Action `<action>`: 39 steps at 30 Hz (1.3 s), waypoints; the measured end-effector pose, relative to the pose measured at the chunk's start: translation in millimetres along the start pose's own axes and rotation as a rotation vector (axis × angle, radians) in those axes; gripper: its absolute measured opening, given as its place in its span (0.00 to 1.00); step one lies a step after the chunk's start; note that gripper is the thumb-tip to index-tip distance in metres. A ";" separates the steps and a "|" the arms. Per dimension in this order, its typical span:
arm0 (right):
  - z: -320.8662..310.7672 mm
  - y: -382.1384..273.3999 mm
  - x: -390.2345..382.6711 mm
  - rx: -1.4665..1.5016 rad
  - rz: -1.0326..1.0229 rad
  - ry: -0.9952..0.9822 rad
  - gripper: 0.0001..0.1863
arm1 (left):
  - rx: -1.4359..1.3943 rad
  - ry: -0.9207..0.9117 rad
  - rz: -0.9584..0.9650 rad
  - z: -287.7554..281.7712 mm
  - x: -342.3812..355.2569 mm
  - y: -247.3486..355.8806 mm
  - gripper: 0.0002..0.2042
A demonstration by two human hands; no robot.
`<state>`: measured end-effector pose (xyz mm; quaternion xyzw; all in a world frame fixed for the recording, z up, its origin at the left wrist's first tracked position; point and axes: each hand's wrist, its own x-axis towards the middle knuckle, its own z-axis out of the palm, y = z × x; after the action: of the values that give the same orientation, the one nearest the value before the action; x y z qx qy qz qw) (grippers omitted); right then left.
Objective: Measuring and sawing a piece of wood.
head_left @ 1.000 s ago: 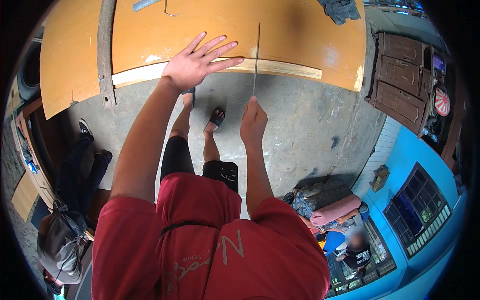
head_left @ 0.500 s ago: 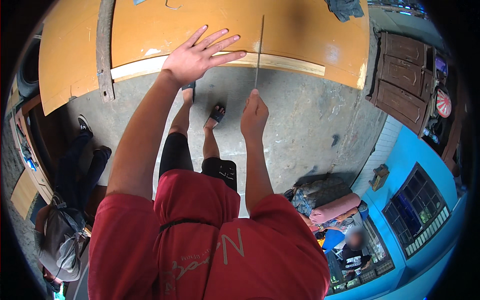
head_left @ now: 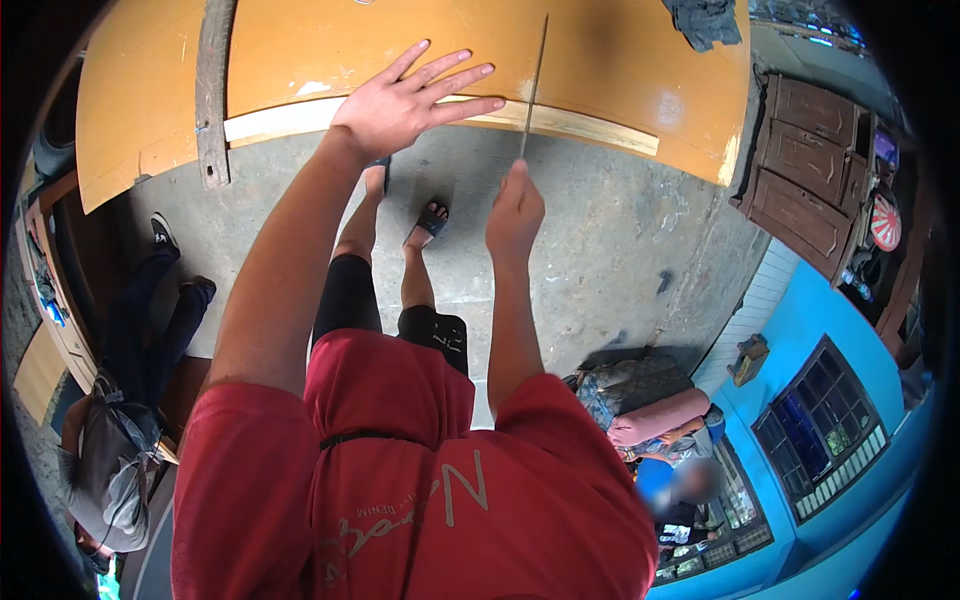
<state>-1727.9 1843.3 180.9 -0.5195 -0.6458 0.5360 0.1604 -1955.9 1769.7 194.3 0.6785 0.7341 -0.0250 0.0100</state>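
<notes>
My left hand lies flat with its fingers spread, pressing on a pale wooden strip along the near edge of an orange-brown tabletop. To its right, my right hand is closed around the near end of a saw, whose handle is hidden in the fist. Seen almost edge-on, the long thin blade points away from me and crosses the strip just right of my left fingertips. Whether it has cut into the wood cannot be made out.
A worn wooden bar lies across the tabletop at the left. Dark cloth sits at the far right. Brown cabinet doors stand beyond the table's right end. One person is at the left; another is at the lower right.
The saw and my right hand have moved slightly away from me, the blade tilting a little. My left hand stays on the strip. The whole view has shifted slightly.
</notes>
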 end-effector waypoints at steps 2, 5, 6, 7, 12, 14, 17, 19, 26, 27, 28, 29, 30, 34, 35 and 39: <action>-6.2 0.7 -10.3 0.042 0.083 -0.021 0.27 | -0.009 0.014 0.000 1.2 2.1 -0.7 0.41; -9.9 -4.0 -4.6 0.053 0.148 -0.056 0.28 | -0.009 0.008 0.018 1.1 -1.3 0.0 0.42; -7.2 -6.9 12.3 0.018 0.056 -0.040 0.28 | -0.011 0.027 0.027 1.6 2.3 0.1 0.42; -4.1 -10.2 24.0 -0.017 -0.030 -0.027 0.28 | -0.015 0.042 0.035 2.5 3.1 1.4 0.43; 5.1 -20.0 36.6 0.052 -0.008 -0.035 0.29 | -0.038 0.062 0.021 5.7 2.0 -2.6 0.43; 4.4 -14.6 21.4 0.058 -0.017 -0.041 0.30 | -0.041 0.070 0.011 5.9 -2.3 -2.0 0.43; -9.0 5.1 -12.5 0.073 0.034 -0.016 0.30 | -0.032 0.069 0.001 5.8 1.1 -2.2 0.43; -20.2 6.0 -25.4 0.133 0.160 -0.049 0.30 | -0.058 0.090 0.028 7.2 1.3 0.9 0.43; -10.9 -13.5 31.0 0.026 0.079 -0.075 0.29 | -0.057 0.091 0.032 10.2 2.8 4.3 0.44; -7.7 -9.3 27.3 0.026 0.011 -0.048 0.29 | -0.051 0.076 0.020 12.0 2.4 4.4 0.44; -4.9 -4.8 23.0 0.022 -0.058 -0.021 0.28 | -0.047 0.063 0.008 12.8 2.4 4.7 0.45; -3.2 5.4 10.2 0.016 -0.057 -0.012 0.28 | -0.054 0.068 0.014 13.9 0.0 5.0 0.45; 0.9 19.5 -10.6 0.037 0.013 -0.010 0.29 | -0.038 0.038 0.005 13.0 -7.4 1.9 0.44; -20.7 9.4 -40.9 0.152 0.168 -0.068 0.29 | 0.003 -0.025 0.021 -6.9 1.4 0.2 0.44; -18.3 6.3 -33.6 0.114 0.125 -0.053 0.29 | 0.038 -0.030 0.024 -6.2 2.5 -1.6 0.43; -1.9 -6.8 24.7 0.088 -0.039 -0.017 0.30 | -0.012 0.062 0.043 -2.3 4.9 -4.8 0.41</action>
<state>-1740.0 1865.9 178.9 -0.4947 -0.6331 0.5650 0.1879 -1961.0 1774.3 196.5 0.6944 0.7196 0.0005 -0.0081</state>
